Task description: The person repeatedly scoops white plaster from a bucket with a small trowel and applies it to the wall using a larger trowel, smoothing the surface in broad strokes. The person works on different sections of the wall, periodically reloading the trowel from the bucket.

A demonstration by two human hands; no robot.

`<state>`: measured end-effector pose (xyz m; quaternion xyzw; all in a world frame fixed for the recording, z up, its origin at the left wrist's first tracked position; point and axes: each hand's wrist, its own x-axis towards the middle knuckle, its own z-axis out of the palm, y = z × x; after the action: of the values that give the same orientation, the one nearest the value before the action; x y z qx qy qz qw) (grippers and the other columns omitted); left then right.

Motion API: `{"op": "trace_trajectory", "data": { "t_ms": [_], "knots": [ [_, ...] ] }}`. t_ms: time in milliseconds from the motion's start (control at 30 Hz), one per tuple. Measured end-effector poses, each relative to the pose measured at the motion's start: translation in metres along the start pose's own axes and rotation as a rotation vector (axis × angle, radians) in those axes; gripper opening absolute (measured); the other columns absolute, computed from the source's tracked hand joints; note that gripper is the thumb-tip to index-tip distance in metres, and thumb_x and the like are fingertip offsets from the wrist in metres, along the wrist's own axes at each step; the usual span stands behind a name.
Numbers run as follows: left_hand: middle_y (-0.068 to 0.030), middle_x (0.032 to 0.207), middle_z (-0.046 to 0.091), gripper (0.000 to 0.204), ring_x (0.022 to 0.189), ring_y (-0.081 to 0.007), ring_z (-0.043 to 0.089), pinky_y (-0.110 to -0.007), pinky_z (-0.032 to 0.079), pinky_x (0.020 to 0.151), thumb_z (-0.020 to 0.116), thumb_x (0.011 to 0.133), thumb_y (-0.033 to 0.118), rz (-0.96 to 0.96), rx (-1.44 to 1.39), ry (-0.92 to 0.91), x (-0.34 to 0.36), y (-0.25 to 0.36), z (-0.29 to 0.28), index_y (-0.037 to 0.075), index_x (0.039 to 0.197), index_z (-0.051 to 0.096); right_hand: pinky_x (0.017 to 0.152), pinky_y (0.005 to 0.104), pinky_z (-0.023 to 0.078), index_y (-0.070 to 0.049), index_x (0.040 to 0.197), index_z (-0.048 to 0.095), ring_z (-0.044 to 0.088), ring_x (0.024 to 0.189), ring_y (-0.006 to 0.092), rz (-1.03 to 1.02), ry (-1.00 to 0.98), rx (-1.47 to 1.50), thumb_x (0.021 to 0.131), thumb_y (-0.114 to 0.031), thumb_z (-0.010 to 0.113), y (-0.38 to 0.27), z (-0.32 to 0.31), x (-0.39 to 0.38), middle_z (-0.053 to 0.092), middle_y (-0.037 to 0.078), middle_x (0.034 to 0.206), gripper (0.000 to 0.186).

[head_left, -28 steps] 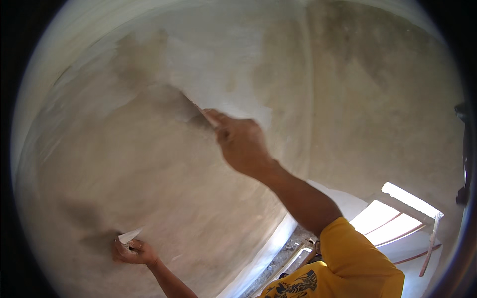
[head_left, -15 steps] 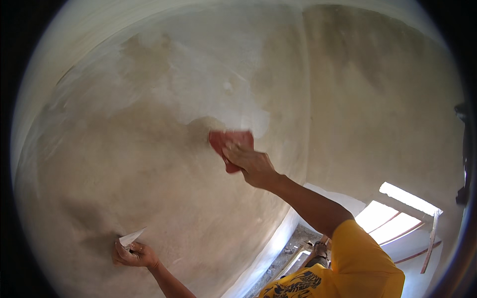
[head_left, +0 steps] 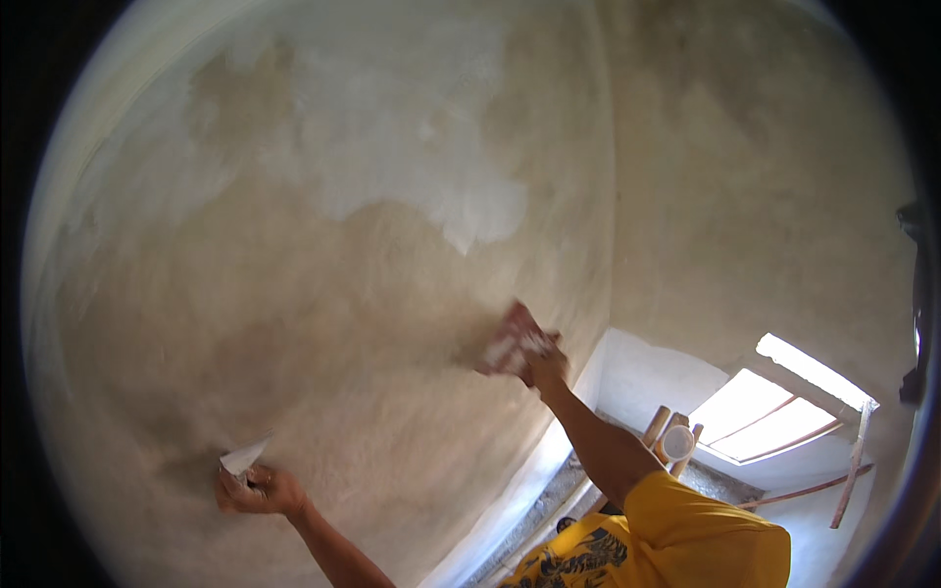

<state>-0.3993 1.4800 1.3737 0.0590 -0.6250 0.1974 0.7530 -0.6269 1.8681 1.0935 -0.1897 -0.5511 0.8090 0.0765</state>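
Observation:
My right hand [head_left: 549, 367] is closed around a red putty spreader [head_left: 512, 341], whose face carries white smears and is blurred. The spreader is close to the brownish plastered wall [head_left: 323, 294], low in the middle; I cannot tell whether it touches. Further left and lower, my left hand [head_left: 257, 492] grips a putty knife [head_left: 244, 456] with its pale triangular blade pointing up. Fingers hide the knife's handle. A white coat of wet-looking putty [head_left: 412, 147] covers the upper part of the wall, its lower edge uneven and pointed.
A second wall [head_left: 745, 196] meets this one at a corner on the right. Below right are a bright window opening [head_left: 755, 416], a leaning wooden stick [head_left: 851, 470], a pale bucket [head_left: 676, 443] and wooden poles [head_left: 655, 428]. The ceiling edge curves at upper left.
My right hand has moved down and to the right with the spreader, away from the white patch, and the spreader has turned to show its smeared face. My left hand has barely shifted.

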Motion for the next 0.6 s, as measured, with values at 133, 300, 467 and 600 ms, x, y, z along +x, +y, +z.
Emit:
{"op": "trace_trajectory", "data": {
  "t_ms": [133, 300, 467, 600],
  "knots": [
    [-0.0127, 0.116, 0.058, 0.041, 0.100, -0.0305, 0.050, -0.045, 0.041, 0.086, 0.042, 0.112, 0.040, -0.041, -0.037, -0.004, -0.006, -0.005, 0.000, 0.007, 0.130, 0.058, 0.090, 0.0571, 0.056, -0.008, 0.135, 0.064, 0.046, 0.140, 0.0278, -0.104, -0.316, -1.478, 0.075, -0.032, 0.087, -0.013, -0.034, 0.055, 0.054, 0.015, 0.147, 0.068],
    [-0.0151, 0.120, 0.060, 0.037, 0.107, -0.0351, 0.053, -0.049, 0.043, 0.091, 0.051, 0.109, 0.036, -0.084, -0.020, 0.007, -0.017, -0.010, -0.002, 0.005, 0.126, 0.059, 0.060, 0.0361, 0.054, -0.001, 0.149, 0.046, 0.059, 0.067, 0.0222, -0.345, 0.033, -0.710, 0.085, -0.023, 0.072, -0.273, 0.069, 0.052, 0.063, 0.011, 0.078, 0.072],
    [-0.0125, 0.117, 0.063, 0.036, 0.103, -0.0345, 0.056, -0.048, 0.041, 0.090, 0.049, 0.109, 0.037, -0.116, 0.032, -0.026, -0.022, -0.014, -0.002, 0.006, 0.124, 0.059, 0.070, 0.0385, 0.054, -0.004, 0.109, 0.063, 0.067, 0.080, 0.0251, -1.344, -0.161, -1.043, 0.090, -0.009, 0.063, -0.364, 0.148, -0.139, 0.067, 0.011, 0.083, 0.020],
    [-0.0094, 0.117, 0.063, 0.038, 0.103, -0.0326, 0.058, -0.047, 0.040, 0.089, 0.044, 0.110, 0.040, -0.038, 0.019, 0.017, -0.020, -0.024, -0.003, 0.007, 0.124, 0.058, 0.085, 0.0414, 0.057, -0.011, 0.110, 0.072, 0.070, 0.095, 0.0261, -1.489, -0.282, -0.820, 0.097, -0.010, 0.062, -0.364, 0.107, -0.171, 0.073, 0.010, 0.103, 0.017]
  ]
}}
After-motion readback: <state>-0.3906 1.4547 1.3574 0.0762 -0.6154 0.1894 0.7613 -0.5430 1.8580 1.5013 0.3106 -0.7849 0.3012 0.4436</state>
